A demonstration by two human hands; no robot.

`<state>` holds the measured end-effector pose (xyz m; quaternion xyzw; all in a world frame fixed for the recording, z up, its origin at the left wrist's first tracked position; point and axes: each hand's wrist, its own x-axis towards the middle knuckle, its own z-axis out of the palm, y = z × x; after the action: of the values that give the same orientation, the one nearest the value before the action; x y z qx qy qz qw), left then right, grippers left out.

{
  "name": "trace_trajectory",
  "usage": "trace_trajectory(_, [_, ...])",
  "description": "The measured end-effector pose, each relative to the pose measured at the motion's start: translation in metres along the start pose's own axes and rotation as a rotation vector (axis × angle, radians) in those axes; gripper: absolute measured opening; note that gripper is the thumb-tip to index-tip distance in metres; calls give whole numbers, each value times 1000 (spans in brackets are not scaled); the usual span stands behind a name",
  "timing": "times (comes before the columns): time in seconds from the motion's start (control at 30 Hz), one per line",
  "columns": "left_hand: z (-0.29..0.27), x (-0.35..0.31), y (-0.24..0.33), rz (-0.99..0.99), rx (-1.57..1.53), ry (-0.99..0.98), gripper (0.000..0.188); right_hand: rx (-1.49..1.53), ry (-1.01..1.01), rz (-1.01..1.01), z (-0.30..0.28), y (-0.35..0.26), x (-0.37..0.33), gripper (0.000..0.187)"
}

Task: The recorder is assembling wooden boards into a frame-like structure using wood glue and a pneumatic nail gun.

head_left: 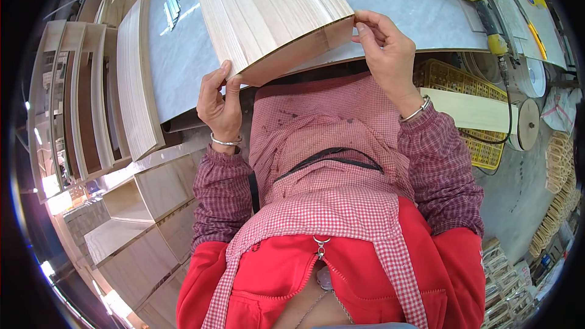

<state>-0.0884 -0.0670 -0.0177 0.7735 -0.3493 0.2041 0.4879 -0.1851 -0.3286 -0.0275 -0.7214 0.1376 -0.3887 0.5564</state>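
A light wooden box [268, 12] with striped grain lies at the table's front edge, its near side turned toward me. At its near left corner, my left hand [220, 100] is closed, thumb and fingers pinching the edge. My right hand [390, 55] grips the near right corner with curled fingers. The box's near side [298, 55] is shaded, and I cannot tell whether it is open or a panel. Several small metal strips [173, 6] lie on the table to the left of the box.
The table [183, 73] has a pale covering. Stacked wooden boxes [137, 85] stand at the left, more [158, 195] below them. A yellow-black power tool [484, 12] and an orange pencil-like stick [537, 39] lie at the right. Below is a yellow crate [454, 73] with a pale board [469, 108].
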Motion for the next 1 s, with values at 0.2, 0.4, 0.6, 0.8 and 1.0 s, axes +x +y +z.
trace_trajectory(0.2, [0, -1, -2, -11, -5, 15, 24, -36, 5, -60, -1, -7, 0, 18])
trace_trajectory(0.4, [-1, -2, -5, 9, -17, 21, 24, -115, -15, -138, -1, -11, 1, 17])
trace_trajectory(0.6, [-2, -1, -4, 10, -17, 14, 24, -159, -69, -195, 0, -11, 7, 17])
trace_trajectory(0.8, [-3, 0, -3, 8, -32, 21, 24, -270, -127, -183, -2, -12, 16, 16])
trace_trajectory(1.0, [-5, -2, -6, 18, -32, 19, 25, -90, -168, -119, -9, -10, 18, 22])
